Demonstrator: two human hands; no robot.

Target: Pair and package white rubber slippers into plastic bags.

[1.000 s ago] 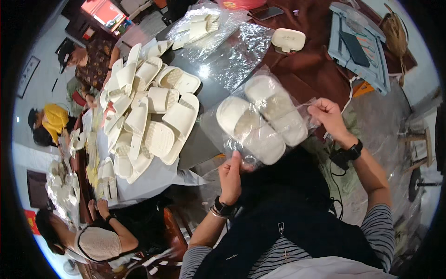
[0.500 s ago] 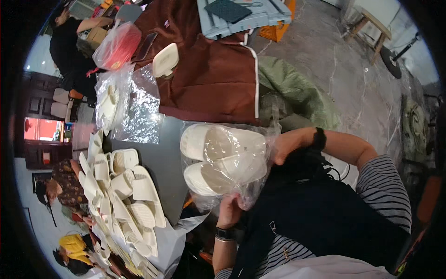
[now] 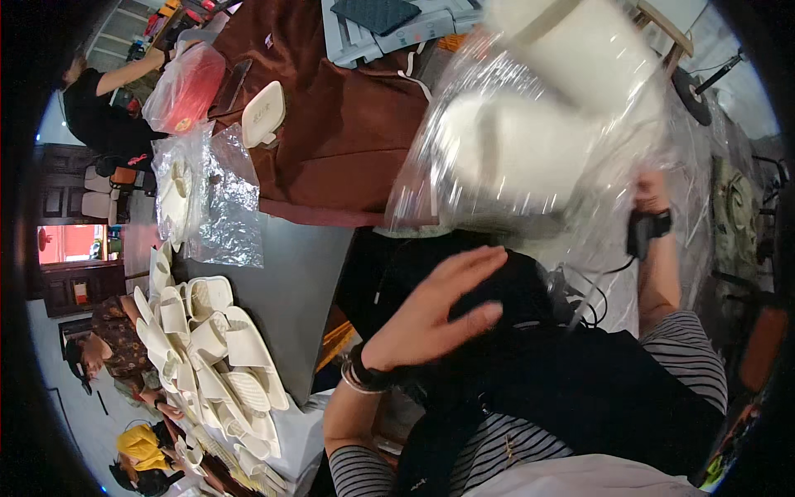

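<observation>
A pair of white slippers [image 3: 517, 141] in a clear plastic bag [image 3: 414, 182] is raised at the upper right, blurred by motion. My right hand [image 3: 651, 195], with a black band at the wrist, grips the bag's edge at its right end. My left hand [image 3: 439, 306] is off the bag and below it, fingers stretched out, holding nothing. To the left, a heap of loose white slippers [image 3: 224, 356] covers the near part of the grey table [image 3: 302, 273]. Beyond the heap lies another bagged slipper pair [image 3: 174, 199].
A brown cloth [image 3: 331, 149] drapes the table's far part, bearing a small cream flap-like piece [image 3: 263, 114]. A red plastic bag [image 3: 186, 87] and a grey-blue case [image 3: 397, 37] lie farther off. Several people are at left, one in yellow [image 3: 142, 447]. A wooden stool [image 3: 667, 37] stands at upper right.
The bagged slippers have swung up and to the right with my right hand. My left hand has let go of the bag and opened. The view has shifted slightly.
</observation>
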